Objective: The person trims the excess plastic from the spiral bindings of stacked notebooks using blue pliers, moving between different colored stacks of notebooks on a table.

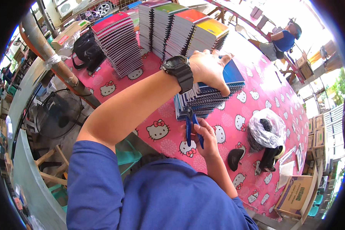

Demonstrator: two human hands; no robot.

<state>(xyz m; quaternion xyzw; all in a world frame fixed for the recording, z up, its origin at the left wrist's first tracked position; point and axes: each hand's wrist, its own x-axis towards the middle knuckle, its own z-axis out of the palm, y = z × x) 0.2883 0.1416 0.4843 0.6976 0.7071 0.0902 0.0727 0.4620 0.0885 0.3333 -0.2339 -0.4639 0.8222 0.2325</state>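
**Pliers at the spiral edge of a notebook stack**

The left hand (210, 69) lay spread, palm down, on the blue cover of the nearest stack of spiral notebooks (211, 97), fingers curled over its front edge. The right hand (207, 138) was closed around the blue-handled pliers (191, 124), whose tip met the wire bindings at the stack's lower left corner. That stack sat toward the near edge of the pink cartoon-print tablecloth (168, 134). Behind it, close-packed taller piles of notebooks (168, 30) filled the far side, leaving little free surface there. To the right a plastic bag of dark parts (266, 130) and a black cap (235, 158) lay well apart from the stack, with bare cloth between. A cardboard box (295, 195) stood at the table's right corner.
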